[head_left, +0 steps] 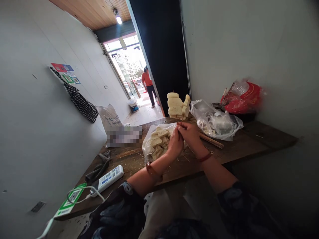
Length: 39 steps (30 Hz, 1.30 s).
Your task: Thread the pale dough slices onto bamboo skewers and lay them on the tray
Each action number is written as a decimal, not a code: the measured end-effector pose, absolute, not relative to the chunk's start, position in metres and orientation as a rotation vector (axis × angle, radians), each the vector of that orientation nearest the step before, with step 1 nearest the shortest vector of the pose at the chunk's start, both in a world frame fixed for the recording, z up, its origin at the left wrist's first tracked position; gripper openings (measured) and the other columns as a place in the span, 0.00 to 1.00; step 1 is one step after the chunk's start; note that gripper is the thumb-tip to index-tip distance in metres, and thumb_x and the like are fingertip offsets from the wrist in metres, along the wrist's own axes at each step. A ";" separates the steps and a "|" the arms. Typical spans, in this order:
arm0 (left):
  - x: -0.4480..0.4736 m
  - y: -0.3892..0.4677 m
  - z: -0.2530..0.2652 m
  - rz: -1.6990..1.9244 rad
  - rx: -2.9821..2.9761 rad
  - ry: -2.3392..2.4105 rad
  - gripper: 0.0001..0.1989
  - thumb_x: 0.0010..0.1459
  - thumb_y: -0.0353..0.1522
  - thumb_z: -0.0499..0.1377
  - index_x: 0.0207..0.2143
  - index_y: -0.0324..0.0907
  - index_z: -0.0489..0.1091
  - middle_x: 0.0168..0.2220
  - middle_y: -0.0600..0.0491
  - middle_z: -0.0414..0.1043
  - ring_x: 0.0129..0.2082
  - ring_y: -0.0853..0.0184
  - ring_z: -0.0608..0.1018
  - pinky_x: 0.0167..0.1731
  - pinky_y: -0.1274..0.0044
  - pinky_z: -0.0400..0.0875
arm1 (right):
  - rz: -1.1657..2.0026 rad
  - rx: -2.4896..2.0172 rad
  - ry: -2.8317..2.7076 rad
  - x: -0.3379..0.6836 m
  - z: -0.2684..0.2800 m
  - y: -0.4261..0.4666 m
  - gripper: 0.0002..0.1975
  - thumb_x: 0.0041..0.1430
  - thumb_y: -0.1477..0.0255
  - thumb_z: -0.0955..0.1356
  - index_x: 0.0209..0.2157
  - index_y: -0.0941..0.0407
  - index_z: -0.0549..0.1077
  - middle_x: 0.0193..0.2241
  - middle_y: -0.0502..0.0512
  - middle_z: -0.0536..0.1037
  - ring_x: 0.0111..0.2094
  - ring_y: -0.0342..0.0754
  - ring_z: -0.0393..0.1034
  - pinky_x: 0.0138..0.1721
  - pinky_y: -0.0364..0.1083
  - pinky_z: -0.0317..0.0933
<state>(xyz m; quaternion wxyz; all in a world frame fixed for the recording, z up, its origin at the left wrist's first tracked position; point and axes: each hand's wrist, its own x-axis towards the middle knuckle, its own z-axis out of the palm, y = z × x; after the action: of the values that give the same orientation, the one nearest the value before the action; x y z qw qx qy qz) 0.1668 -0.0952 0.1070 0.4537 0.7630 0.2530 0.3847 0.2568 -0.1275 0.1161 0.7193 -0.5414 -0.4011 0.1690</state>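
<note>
Together my left hand (175, 144) and my right hand (190, 134) grip the thin sticks of a few skewers (175, 105), held upright above the table. Pale, cream-coloured slabs of food are threaded on the upper ends; they look like tofu, though I cannot be sure. Both hands are closed, fingertips close together around the sticks. Just below and left of my left hand lies an open clear plastic bag (147, 149) with several more skewered pale pieces (158, 141). A bundle of bare sticks (211, 140) rests on the table beside my right hand.
On the wooden table (264, 137), a clear bag of pale pieces (219, 124) and a red plastic bag (245, 99) lie at right. A white device with a cable (109, 177), a dark cloth (99, 166) and a QR card (72, 199) lie at left. A person (149, 84) stands near the doorway.
</note>
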 end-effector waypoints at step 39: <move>0.139 -0.033 0.157 0.888 2.902 0.936 0.15 0.55 0.34 0.58 0.44 0.38 0.70 0.45 0.44 0.71 0.44 0.58 0.72 0.45 0.68 0.67 | 0.157 -1.624 -0.984 0.299 0.068 -0.229 0.15 0.54 0.67 0.65 0.39 0.57 0.79 0.36 0.56 0.82 0.38 0.54 0.75 0.41 0.50 0.64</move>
<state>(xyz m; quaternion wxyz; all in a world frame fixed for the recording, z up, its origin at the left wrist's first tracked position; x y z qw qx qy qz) 0.1390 -0.0331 0.1573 -0.0170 0.9137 0.2946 0.2795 0.2995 -0.2291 0.0683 0.5793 -0.6948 -0.4209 0.0673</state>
